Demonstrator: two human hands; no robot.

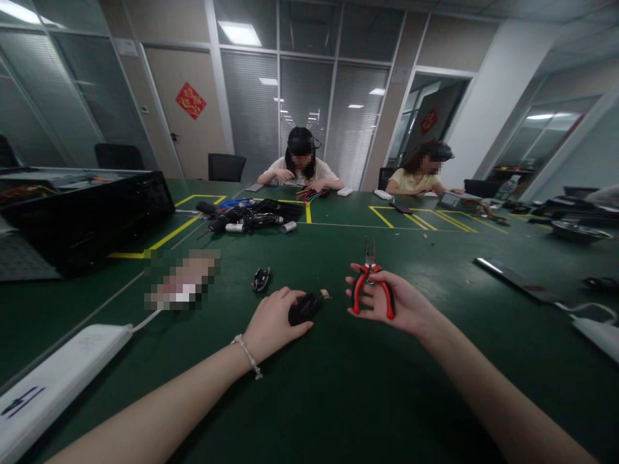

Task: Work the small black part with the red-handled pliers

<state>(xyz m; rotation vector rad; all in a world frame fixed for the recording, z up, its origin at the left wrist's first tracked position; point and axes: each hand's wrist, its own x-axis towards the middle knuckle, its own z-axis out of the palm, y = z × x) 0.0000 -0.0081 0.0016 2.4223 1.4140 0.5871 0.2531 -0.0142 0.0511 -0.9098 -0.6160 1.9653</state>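
We see our right hand [375, 301] holding red-handled pliers [370, 264], their jaws slightly parted and pointing away from us, while our left hand [275, 321] grasps a black part [304, 309] on the green table [309, 406], just beside a small tan piece [325, 294].

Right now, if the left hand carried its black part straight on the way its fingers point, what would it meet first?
The left hand would probably meet the small tan piece just past the black part in its grip, though depth is unclear and it might miss.
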